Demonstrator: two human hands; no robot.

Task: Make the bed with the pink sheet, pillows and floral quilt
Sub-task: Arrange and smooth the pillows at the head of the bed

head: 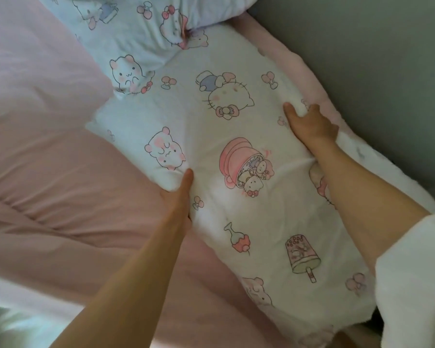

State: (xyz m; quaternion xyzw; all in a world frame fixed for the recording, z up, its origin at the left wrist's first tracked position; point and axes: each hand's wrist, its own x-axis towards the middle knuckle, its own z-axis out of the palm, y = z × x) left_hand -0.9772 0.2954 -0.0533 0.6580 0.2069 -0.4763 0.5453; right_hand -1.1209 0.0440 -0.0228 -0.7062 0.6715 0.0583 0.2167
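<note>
While the pink sheet (68,172) already lies spread over the mattress, creased but in place, the pillow stage is in hand. Landmark: the near pillow (236,151), white with cartoon print, lying lengthwise along the grey headboard or wall (362,59), its far long edge just beside that surface and over a pink ridge of sheet. Item, second pillow (141,33): same print, beyond the near pillow and overlapping its far end; it appears set down, slightly askew. Item, left hand (178,194): at the near pillow's sheet-side edge, thumb on top, fingers tucked under and hidden, so it seems to grip the edge, though the curl itself cannot be seen. Item, right hand (309,124): on the pillow's opposite edge, fingers bunched and curled into the fabric, gripping it; a white sleeve (412,272) covers the upper arm. Item, floral quilt: not clearly in view; a pale blurred patch (8,325) well off the pillow's near-left corner cannot be identified. Judgement: sheet done, pillows nearly placed, squaring them and laying the quilt remain.
</note>
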